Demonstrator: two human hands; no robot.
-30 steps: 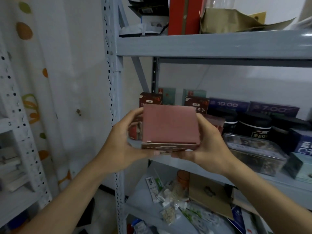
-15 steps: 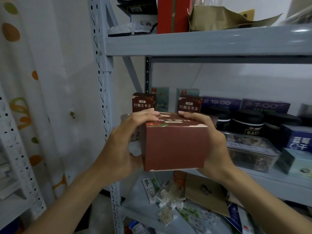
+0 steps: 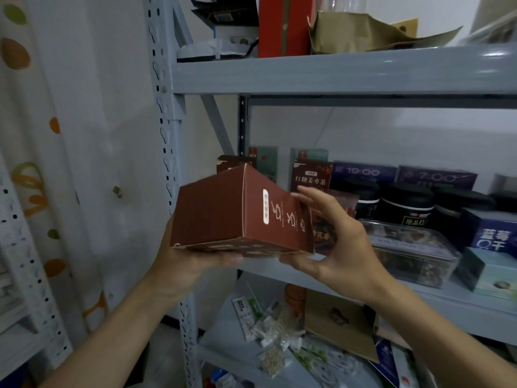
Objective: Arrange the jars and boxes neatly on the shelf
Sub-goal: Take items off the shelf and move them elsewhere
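While half a second ago the brown box (image 3: 240, 217) stood upright between both hands, it now lies tilted, printed face up. Left hand (image 3: 179, 256) grips it from beneath; right hand (image 3: 335, 242) holds its right end, fingers (image 3: 305, 196) spread wide. Shelf (image 3: 419, 292) lies right of the fingers; box not yet placed.

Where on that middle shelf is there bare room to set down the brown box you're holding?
The brown cardboard box, gripped by left hand and right hand, hides the middle grey shelf's left front; whether it is bare cannot be told. Rightward it is crowded: clear plastic tub, black jars, blue box. Only a bare front strip shows.
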